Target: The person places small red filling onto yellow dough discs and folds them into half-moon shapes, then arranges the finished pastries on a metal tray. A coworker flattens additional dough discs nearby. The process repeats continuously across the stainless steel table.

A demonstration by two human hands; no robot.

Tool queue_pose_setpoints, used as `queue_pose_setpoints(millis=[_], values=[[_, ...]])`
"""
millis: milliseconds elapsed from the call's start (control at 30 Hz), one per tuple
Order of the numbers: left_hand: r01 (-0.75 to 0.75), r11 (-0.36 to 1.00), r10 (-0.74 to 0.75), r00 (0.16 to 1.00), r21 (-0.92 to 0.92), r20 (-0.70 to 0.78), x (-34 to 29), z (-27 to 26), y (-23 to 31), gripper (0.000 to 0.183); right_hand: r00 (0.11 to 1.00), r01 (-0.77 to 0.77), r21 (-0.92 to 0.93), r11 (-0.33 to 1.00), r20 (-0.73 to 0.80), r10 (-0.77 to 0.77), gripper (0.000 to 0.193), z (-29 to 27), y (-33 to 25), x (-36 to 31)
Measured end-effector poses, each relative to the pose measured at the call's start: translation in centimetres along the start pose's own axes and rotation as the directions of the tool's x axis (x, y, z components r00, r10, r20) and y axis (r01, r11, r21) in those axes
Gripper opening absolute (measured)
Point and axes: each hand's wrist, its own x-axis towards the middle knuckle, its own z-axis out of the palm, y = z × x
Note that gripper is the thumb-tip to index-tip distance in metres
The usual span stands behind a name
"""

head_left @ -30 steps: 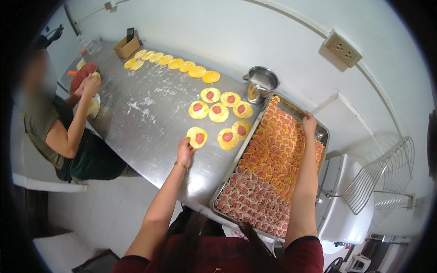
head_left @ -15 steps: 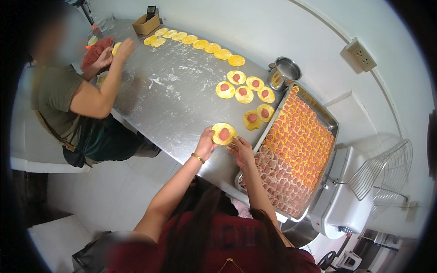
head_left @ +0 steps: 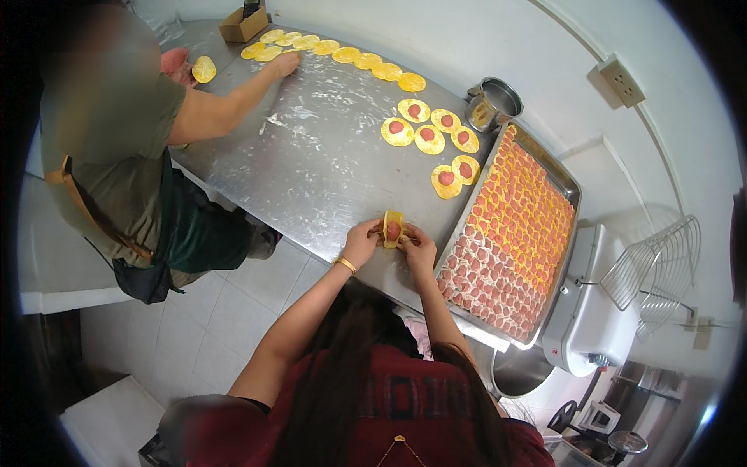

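Since the earlier frame, the wrapper [head_left: 394,217] has folded from flat, its sides now raised around the filling [head_left: 394,231]; the co-worker [head_left: 117,179] has reached to the plain wrappers [head_left: 346,55]. On my feed, the left hand [head_left: 362,242] and right hand [head_left: 419,249], nearly closed, pinch its opposite sides over the near part of the counter [head_left: 334,187]. Beyond, I see seven filled wrappers [head_left: 429,148]; at right, a tray [head_left: 475,194] of dumplings [head_left: 513,241].
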Motion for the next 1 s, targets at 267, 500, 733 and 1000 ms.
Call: queue_pose_setpoints(millis=[267, 500, 733, 1000], values=[[0.082, 0.984, -0.077, 0.996, -0.16, 0.038, 0.1, -0.2, 1.3, 0.022, 0.999, -0.049, 0.105, 0.993, -0.011, 0.05, 0.018, 0.1, -1.4, -0.9], [0.126, 0.96, -0.099, 0.988, -0.249, 0.118, -0.3, 0.2, 2.3, 0.016, 0.993, -0.023, 0.42, 0.907, 0.113, -0.026, 0.027, -1.4, -4.8, -2.3], [0.088, 0.858, -0.025, 0.991, -0.505, 0.129, -2.2, 0.6, 4.8, 0.023, 0.994, 0.031, 0.308, 0.951, 0.09, -0.061, 0.026, -2.9, -4.9, -1.8], [-0.469, 0.808, 0.476, 0.876, 0.357, 0.073, -1.3, 0.0, 3.6, 0.015, 0.99, 0.081, 0.091, 0.993, 0.108, -0.091, 0.033, -2.5, -4.0, -2.1]])
